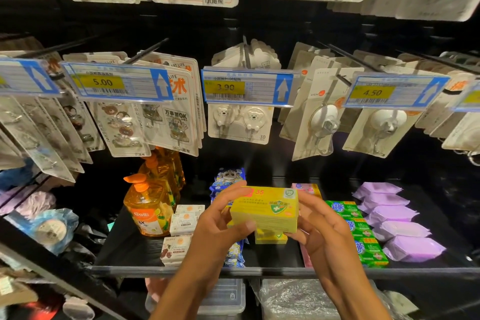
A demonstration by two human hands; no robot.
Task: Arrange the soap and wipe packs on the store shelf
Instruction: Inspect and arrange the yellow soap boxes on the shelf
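Both hands gripped one yellow rectangular cardboard soap box, which was clear of the black metal shelf. The left hand curled round one end with its thumb under the front edge, and the right hand clasped the other end. A second yellow box lay directly beneath the fingers.

Outboard of the right fingers, green plastic-wrapped soap packs and lilac soft wipe packs stood in orderly rows. Blue printed wipe packs beyond the left fingers looked less tidy.

Judgement: the task was partly complete. The held box was not yet placed, and the blue packs probably needed straightening.
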